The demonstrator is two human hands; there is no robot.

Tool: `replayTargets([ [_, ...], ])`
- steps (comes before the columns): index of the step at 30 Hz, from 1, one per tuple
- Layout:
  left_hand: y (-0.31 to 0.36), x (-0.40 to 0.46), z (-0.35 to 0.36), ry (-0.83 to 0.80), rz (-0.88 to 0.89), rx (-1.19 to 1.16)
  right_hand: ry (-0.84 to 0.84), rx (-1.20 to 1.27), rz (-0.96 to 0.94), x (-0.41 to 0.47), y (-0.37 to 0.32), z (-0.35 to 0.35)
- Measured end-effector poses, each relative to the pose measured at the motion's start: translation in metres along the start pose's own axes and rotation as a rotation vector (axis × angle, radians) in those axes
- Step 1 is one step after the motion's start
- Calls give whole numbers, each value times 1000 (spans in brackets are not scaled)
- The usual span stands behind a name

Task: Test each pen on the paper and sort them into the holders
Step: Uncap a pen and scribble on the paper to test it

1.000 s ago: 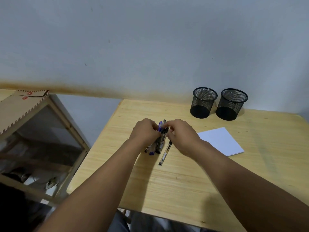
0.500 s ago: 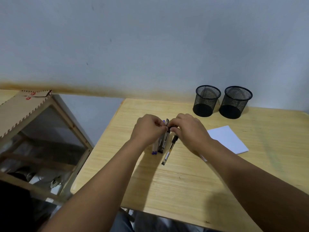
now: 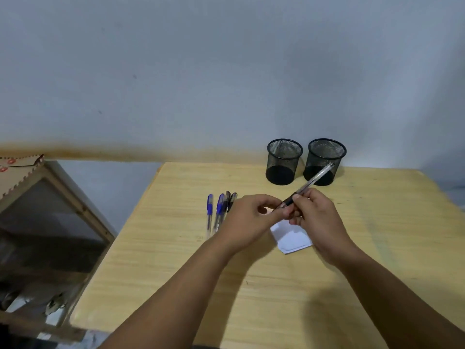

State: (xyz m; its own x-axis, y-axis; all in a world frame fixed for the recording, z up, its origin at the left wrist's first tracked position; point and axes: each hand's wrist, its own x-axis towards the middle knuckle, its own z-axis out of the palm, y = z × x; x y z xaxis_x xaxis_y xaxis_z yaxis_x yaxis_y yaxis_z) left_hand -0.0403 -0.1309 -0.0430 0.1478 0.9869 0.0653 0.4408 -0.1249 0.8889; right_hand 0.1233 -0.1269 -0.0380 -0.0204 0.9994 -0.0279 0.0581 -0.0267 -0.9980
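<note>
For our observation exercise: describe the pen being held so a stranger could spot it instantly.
Start at the two black mesh holders at the desk's far edge. Just before them, both hands grip one clear pen with a black grip, raised; the others lie flat, left.

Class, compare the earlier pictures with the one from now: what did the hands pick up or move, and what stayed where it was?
The right hand has lifted one clear pen out of the bunch and holds it raised over the paper. The left hand has moved right and pinches its tip end. The other pens are now let go and lie on the table. Both mesh holders stayed put, with nothing visible inside.
</note>
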Motion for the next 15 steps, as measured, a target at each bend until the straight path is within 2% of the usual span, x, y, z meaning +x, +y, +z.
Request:
replayTargets([
  [5,-6,-3,22,80,139,15,-39,126,41,-6,7,-11],
  [9,-13,-2,23,66,229,176,-86,30,-46,-7,12,-21],
  [15,-8,-2,13,-81,118,138,-116,-14,-88,-9,16,-29],
])
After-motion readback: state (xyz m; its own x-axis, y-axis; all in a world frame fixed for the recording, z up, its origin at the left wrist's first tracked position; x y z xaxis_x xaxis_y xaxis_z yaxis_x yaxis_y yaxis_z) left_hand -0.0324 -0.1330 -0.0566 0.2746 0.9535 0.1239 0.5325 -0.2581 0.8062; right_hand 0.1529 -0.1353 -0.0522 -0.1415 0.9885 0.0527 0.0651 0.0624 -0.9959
